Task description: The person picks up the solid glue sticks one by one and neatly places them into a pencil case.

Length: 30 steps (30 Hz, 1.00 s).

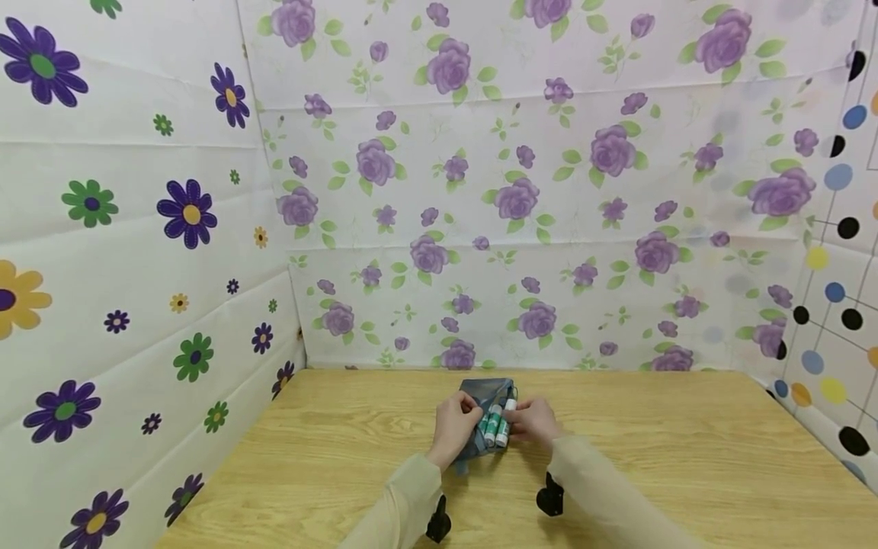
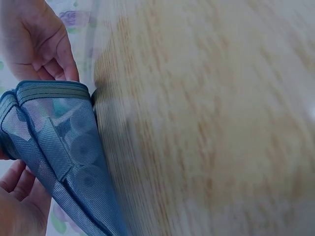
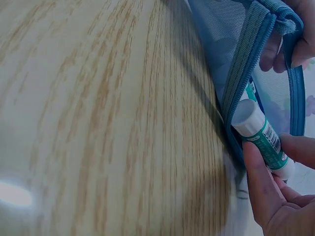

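Note:
A blue mesh zipper pouch (image 1: 487, 389) lies on the table with its zippered mouth spread. My left hand (image 1: 453, 428) pinches the pouch's edge, its fingertips partly hidden behind the mesh in the left wrist view. At the mouth, my right hand (image 1: 537, 420) holds a glue stick (image 3: 268, 142) with a white cap and green label between thumb and fingers, one end toward the opening. Another glue stick (image 3: 250, 90) shows inside behind it. Through the mesh, round glue stick ends (image 2: 84, 148) appear side by side in the left wrist view.
The pouch rests on a wood-grain table (image 1: 309, 457). Flower-printed sheets (image 1: 411, 191) rise behind and at the left, and a dotted sheet (image 1: 833, 305) hangs at the right. Black wrist cameras (image 1: 550, 497) sit under both sleeves.

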{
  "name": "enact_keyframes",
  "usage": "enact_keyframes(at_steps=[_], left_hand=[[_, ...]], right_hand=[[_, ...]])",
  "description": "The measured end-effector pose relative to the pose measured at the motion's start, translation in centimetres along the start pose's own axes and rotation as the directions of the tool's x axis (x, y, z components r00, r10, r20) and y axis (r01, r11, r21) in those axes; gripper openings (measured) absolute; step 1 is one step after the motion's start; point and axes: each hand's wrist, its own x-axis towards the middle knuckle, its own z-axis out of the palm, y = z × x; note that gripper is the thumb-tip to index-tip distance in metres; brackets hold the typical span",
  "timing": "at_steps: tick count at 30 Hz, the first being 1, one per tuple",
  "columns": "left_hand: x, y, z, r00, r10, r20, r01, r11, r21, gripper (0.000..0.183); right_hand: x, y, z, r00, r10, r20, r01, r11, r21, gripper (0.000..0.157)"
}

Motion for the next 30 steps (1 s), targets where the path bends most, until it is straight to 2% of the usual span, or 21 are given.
enact_keyframes(at_steps=[8,20,30], left_hand=[[0.03,-0.08,0.13,1.000,-0.010,-0.001,0.010,1.000,0.003,0.007],[-0.07,0.12,0.06,1.000,0.012,0.005,-0.012,1.000,-0.008,0.005],[0.43,0.23,0.33,1.000,-0.009,-0.004,0.009,1.000,0.029,0.004]], right_hand=[[0.18,0.33,0.43,1.000,-0.009,-0.004,0.009,0.999,-0.045,0.021],[-0.17,0.17,0.13,1.000,-0.007,0.013,0.007,0.998,-0.063,0.016],[-0.69,0.04,0.53,0.997,-0.038,0.071,0.042,0.998,-0.056,0.025]])
